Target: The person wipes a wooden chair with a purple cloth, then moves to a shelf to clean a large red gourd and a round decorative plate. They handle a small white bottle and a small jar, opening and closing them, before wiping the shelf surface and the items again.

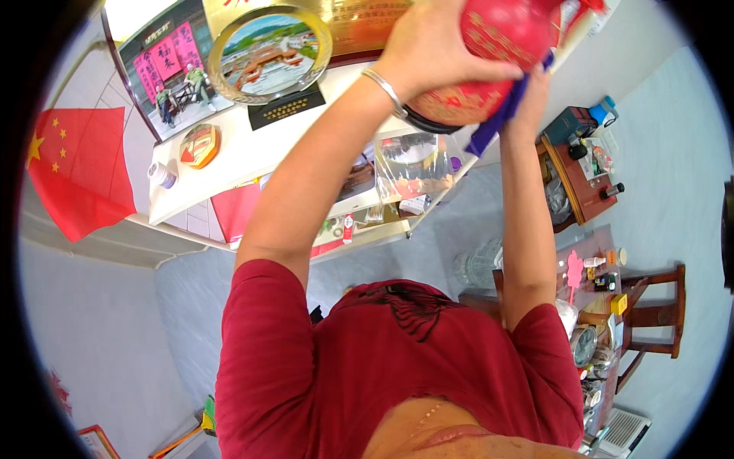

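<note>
My left hand (427,49) grips a red, rounded bottle or gourd-shaped vessel (499,34) with gold writing, its thumb across the front. The vessel has a dark base and is raised at the top of the view, over the shelf edge. My right hand (533,97) is at the vessel's right side, closed on a dark blue cloth (504,112) that hangs against it; some of its fingers are hidden. Left of my hands, a round glass plaque with a landscape picture (269,54) stands on a black base.
The white shelf (241,149) also holds a framed photo (172,74), an octagonal ornament (199,146) and a small white bottle (161,175). A red flag (80,166) hangs at left. Clear plastic packaging (413,166) lies below the vessel. At right are a cluttered table (585,246) and a wooden chair (654,312).
</note>
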Demonstrator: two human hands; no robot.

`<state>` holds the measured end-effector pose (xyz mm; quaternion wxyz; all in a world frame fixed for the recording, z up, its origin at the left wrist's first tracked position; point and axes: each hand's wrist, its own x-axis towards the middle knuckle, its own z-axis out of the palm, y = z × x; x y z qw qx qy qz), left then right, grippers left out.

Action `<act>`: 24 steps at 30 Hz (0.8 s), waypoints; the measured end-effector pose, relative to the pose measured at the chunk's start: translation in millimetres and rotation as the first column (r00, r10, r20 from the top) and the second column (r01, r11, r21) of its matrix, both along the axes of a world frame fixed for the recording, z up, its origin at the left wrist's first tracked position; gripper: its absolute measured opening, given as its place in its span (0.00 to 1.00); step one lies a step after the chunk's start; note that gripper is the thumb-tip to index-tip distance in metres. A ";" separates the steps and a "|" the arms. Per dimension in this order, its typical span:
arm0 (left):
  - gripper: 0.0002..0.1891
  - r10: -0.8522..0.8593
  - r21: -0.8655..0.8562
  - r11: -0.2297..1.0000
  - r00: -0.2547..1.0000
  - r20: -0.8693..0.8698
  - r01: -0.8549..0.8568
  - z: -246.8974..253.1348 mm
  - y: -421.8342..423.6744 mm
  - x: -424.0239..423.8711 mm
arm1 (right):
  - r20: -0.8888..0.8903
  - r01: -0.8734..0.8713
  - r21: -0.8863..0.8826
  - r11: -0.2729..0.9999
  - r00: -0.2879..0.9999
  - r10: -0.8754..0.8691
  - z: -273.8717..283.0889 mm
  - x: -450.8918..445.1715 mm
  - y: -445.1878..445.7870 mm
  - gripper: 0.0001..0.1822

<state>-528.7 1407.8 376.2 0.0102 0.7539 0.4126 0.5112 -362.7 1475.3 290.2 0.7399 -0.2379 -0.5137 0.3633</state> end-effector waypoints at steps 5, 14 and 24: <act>0.55 0.020 0.051 0.998 0.990 0.139 -0.028 4.5 19.3 -19.4 | -0.051 -0.177 0.088 0.980 0.982 0.182 6.5 -9.6 13.9 0.17; 0.54 -0.033 -0.039 0.999 0.991 0.129 0.038 10.1 20.8 -35.8 | 0.006 -0.177 -0.006 0.984 0.984 0.177 -7.7 6.6 14.9 0.17; 0.41 -0.085 -0.043 0.993 0.923 0.375 0.109 11.5 33.3 -37.3 | 0.199 -0.002 -0.125 0.992 0.980 0.027 -68.5 40.0 -26.4 0.21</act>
